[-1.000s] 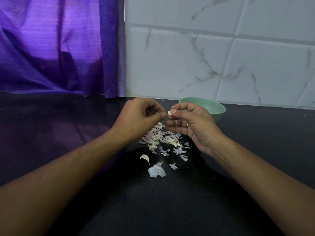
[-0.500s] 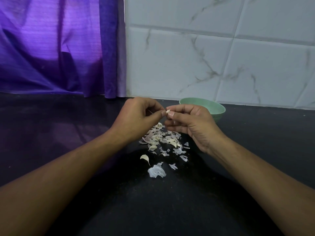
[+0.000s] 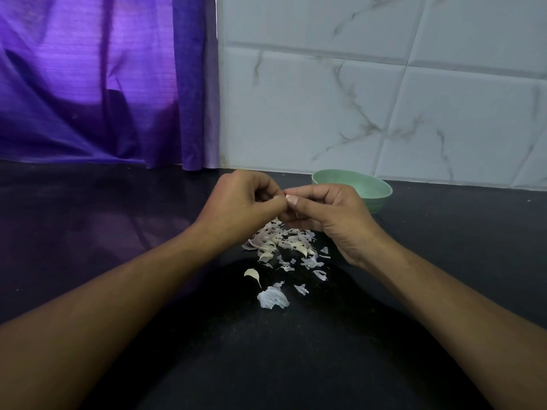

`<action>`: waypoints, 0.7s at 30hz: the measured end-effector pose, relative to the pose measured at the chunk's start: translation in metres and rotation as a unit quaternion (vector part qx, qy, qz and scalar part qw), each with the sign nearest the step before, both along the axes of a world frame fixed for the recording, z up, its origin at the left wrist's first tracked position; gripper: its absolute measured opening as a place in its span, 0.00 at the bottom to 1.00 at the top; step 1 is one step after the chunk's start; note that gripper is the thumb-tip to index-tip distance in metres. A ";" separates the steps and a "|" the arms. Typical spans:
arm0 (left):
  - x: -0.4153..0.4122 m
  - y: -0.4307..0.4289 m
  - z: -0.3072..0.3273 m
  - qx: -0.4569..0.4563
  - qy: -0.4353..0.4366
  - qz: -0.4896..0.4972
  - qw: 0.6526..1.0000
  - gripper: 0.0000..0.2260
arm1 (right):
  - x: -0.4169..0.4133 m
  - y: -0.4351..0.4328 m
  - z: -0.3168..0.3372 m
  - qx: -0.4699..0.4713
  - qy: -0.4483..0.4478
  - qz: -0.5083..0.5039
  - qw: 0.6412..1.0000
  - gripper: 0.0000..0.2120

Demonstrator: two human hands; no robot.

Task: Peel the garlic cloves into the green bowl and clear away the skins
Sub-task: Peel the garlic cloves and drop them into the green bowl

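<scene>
While the left hand point(image 3: 239, 202) and right hand point(image 3: 325, 214) pinch together on a small pale garlic clove point(image 3: 287, 197), papery white skins point(image 3: 281, 247) litter the black counter point(image 3: 118, 232); the pale green round bowl point(image 3: 373, 190) sits just behind the right hand.

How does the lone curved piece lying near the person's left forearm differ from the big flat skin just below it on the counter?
The lone curved piece is cream, plump and solid-looking with a thin tail, perhaps a small clove; the big flat skin is whiter, papery, translucent and ragged-edged. The curved piece is smaller and compact; the flat skin is wider and fanned out. Both lie on the black counter, nearer the person than the main skin pile, untouched by either hand.
</scene>
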State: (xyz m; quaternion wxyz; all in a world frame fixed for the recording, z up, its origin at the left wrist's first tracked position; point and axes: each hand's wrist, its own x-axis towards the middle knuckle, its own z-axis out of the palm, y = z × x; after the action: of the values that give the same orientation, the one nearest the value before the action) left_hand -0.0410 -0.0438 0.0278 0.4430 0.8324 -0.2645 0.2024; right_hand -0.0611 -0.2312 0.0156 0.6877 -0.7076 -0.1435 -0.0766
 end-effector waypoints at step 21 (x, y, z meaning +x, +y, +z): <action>0.010 0.006 -0.005 -0.038 0.070 0.004 0.997 0.09 | -0.004 0.003 0.002 0.013 0.008 -0.014 1.000 0.08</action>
State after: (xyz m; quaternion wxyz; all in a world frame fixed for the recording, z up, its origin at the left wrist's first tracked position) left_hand -0.0307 -0.0380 0.0230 0.4910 0.8279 -0.2218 0.1557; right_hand -0.0649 -0.2283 0.0177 0.6970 -0.7010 -0.1266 -0.0823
